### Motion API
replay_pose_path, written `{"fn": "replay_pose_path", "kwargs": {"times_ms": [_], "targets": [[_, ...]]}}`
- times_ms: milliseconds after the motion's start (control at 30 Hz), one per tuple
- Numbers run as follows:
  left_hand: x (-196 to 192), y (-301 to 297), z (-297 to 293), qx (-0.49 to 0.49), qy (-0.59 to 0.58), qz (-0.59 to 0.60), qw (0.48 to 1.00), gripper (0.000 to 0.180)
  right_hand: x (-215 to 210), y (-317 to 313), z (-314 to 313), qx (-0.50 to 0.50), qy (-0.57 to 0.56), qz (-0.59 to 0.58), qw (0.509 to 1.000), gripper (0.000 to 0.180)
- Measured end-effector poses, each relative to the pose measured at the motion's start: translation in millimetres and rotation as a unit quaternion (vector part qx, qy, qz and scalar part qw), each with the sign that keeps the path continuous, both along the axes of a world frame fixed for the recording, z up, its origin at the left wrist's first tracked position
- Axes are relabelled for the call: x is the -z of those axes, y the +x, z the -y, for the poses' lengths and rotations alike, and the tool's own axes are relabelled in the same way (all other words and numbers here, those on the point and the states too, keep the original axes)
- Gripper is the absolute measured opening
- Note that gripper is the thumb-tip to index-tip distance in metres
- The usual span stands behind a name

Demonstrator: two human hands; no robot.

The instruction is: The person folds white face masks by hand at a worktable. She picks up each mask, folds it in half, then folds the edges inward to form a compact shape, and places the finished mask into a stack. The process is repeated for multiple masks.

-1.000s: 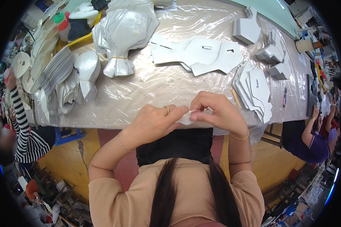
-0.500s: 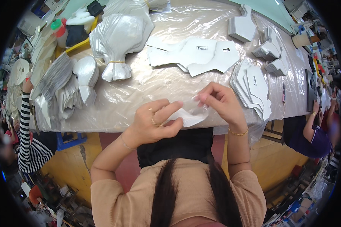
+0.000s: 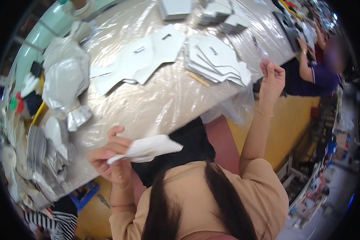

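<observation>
In my left hand (image 3: 110, 158) is a curved white piece (image 3: 154, 147), like cut sheet material, pinched near one end above my lap at the table's near edge. The other end of that piece points to the right. My right hand (image 3: 273, 74) is raised out to the right, past the table's corner. Its thumb and fingers are pressed together; whether something thin is between them I cannot make out. Nearest to it on the table is a fanned stack of white cut pieces (image 3: 216, 60). Larger white cut-out pieces (image 3: 138, 56) lie flat beyond my left hand.
Plastic sheeting covers the table (image 3: 160, 104). Bagged white pieces (image 3: 66, 76) and stacked curved pieces (image 3: 38, 146) stand at the left. More stacks (image 3: 175, 9) sit at the back. A co-worker in purple (image 3: 316, 68) is at the right; a blue stool (image 3: 84, 196) stands below left.
My hands have moved apart: the left went left and down with the white piece, the right swung far out to the right. The whole view has turned toward the right.
</observation>
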State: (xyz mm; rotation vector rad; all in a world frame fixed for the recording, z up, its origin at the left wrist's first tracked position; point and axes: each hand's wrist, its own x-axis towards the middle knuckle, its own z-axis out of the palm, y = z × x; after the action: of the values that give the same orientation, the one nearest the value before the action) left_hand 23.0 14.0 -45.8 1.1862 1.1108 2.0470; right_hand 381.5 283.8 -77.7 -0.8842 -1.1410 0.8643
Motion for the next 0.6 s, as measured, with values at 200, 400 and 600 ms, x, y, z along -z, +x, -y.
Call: {"fn": "replay_pose_path", "kwargs": {"times_ms": [200,400,600], "targets": [[2,10,-1,-0.068,-0.165,0.136,0.975,0.027,115,39,75,0.098,-0.122,0.025,0.987,0.006],[-1,17,-15,0.007,-0.266,0.148,0.952,0.037,158,49,116,-0.22,-0.377,0.66,0.611,0.032],[-9,18,-10,0.058,-0.339,0.128,0.93,0.025,135,41,74,-0.205,-0.309,0.767,0.523,0.043]]}}
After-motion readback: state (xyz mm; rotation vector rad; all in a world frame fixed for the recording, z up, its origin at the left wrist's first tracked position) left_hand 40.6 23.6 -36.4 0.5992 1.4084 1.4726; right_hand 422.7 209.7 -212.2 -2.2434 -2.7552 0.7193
